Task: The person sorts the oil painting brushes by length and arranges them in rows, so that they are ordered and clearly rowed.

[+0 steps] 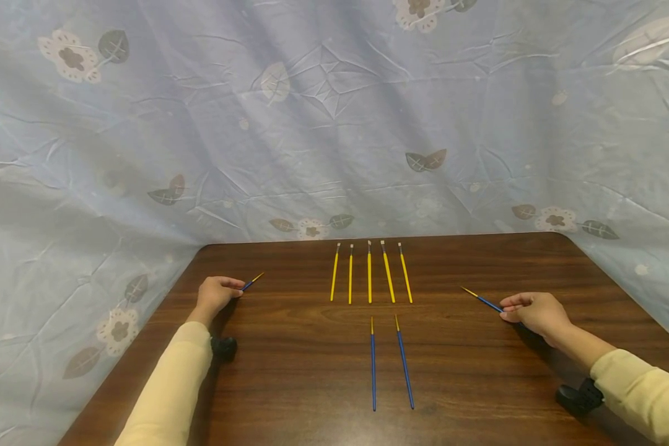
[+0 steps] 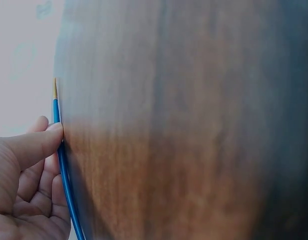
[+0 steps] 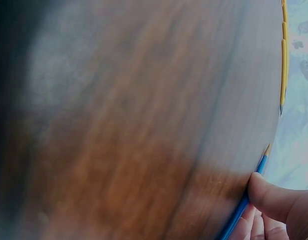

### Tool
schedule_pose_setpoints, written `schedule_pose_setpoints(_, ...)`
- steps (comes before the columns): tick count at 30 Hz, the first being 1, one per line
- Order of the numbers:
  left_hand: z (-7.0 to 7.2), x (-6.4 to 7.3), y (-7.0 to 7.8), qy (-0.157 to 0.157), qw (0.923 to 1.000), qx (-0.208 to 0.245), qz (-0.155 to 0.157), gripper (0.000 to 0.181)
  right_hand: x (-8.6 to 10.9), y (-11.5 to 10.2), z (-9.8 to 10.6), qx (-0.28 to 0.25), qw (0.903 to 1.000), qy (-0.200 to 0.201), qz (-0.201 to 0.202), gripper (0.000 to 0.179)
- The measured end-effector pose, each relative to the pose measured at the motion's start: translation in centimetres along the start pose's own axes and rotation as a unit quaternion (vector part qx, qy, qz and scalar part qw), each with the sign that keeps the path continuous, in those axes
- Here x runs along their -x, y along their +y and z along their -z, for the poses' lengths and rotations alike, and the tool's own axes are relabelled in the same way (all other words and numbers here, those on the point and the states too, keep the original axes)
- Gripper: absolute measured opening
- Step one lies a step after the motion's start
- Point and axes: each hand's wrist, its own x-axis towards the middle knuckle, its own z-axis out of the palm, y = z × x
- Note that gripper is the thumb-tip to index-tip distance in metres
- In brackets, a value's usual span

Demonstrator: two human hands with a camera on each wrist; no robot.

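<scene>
At the left of the table my left hand (image 1: 216, 295) pinches a thin blue paintbrush (image 1: 248, 286) whose yellow tip points away to the right. The left wrist view shows thumb and fingers on the blue handle (image 2: 65, 167). Over on the right side, my right hand (image 1: 537, 313) pinches another blue paintbrush (image 1: 489, 303), its tip angled up and left. Its thumb (image 3: 271, 197) presses the handle in the right wrist view. Between the hands, two blue paintbrushes (image 1: 373, 371) lie side by side, tips away from me.
Several yellow flat paintbrushes (image 1: 370, 275) lie in a row toward the back of the brown wooden table (image 1: 290, 396), bristles away from me. A pale floral cloth (image 1: 334, 142) hangs behind the table and along its left side. Each wrist carries a black device (image 1: 224, 349).
</scene>
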Motion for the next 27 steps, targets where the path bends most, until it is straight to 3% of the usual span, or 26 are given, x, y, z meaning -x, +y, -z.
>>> schedule_pose_setpoints(5, 0.1, 0.0, -0.6, 0.006, 1.0000, 0.003, 0.005, 0.021, -0.3, -0.2, -0.3, 0.001, 1.0000, -0.003, -0.002, 0.038)
schedule_pose_setpoints(14, 0.0, 0.0, -0.4, -0.003, 0.9997, 0.002, -0.026, 0.019, -0.7, -0.3, 0.4, 0.004, 0.9995, -0.026, -0.017, 0.041)
schedule_pose_setpoints(19, -0.1, 0.2, -0.1, -0.017, 0.9991, 0.016, -0.037, 0.019, -0.8, -0.3, 1.0, 0.005, 0.9986, -0.042, -0.032, 0.041)
schedule_pose_setpoints(27, 0.0, 0.8, 0.8, -0.013, 0.9972, 0.064, -0.037, 0.019, -0.6, -0.7, 1.1, -0.012, 0.9971, -0.070, -0.025, 0.042)
